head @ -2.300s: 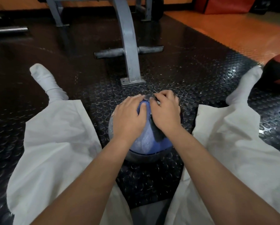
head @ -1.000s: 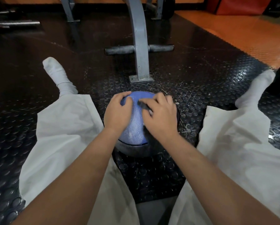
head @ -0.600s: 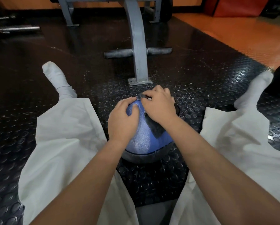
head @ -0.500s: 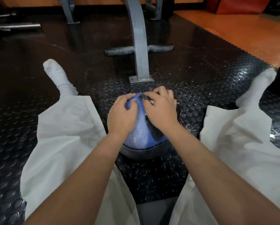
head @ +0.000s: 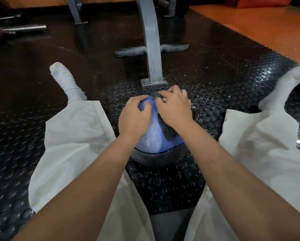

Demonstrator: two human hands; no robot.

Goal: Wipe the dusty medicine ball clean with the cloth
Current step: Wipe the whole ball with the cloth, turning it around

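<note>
The medicine ball, blue on top and grey below, sits on the black studded mat between my spread legs. My left hand grips its upper left side with curled fingers. My right hand lies over the upper right and far top of the ball and holds a dark grey cloth pressed against it. A strip of the cloth shows under my right wrist, and a bit more peeks out at the fingertips. Most of the ball's top is hidden under both hands.
A grey bench leg with a crossbar stands bolted just beyond the ball. My legs in white trousers and socks flank it. A barbell lies far left. Orange floor begins at the right.
My right hand has slid the cloth from the near top of the ball toward its far top. My left hand has stayed on the ball's left side.
</note>
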